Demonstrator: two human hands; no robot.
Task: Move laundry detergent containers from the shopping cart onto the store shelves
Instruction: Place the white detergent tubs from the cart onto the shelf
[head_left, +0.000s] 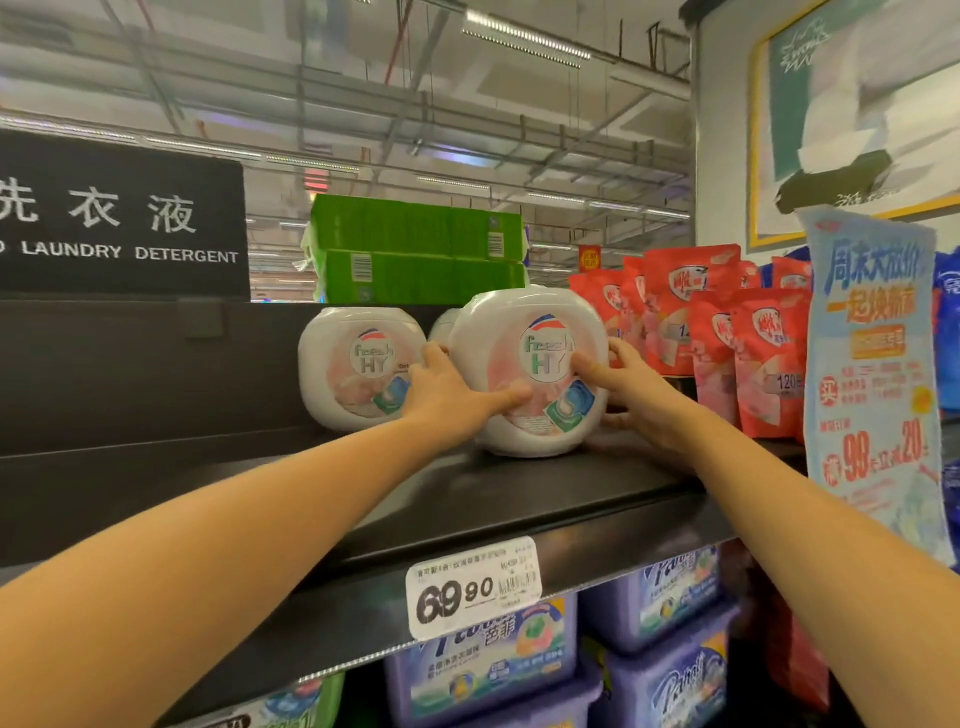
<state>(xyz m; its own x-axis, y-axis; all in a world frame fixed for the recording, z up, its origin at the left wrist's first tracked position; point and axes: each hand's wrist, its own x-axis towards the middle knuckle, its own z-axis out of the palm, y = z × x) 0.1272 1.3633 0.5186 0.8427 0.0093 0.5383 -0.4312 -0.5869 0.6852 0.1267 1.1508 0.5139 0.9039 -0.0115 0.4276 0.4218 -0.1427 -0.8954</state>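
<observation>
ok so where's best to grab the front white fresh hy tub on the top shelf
By its rounded side walls, one hand each side, coming from the front, as the left hand and right hand do. The front tub stands upright, wide and smooth, no handle visible, with a second tub and red pouches close beside.

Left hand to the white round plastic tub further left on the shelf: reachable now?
Likely yes. The left white round tub stands right beside the left hand, nothing between; but that hand grips the front white round tub and must release first.
</observation>
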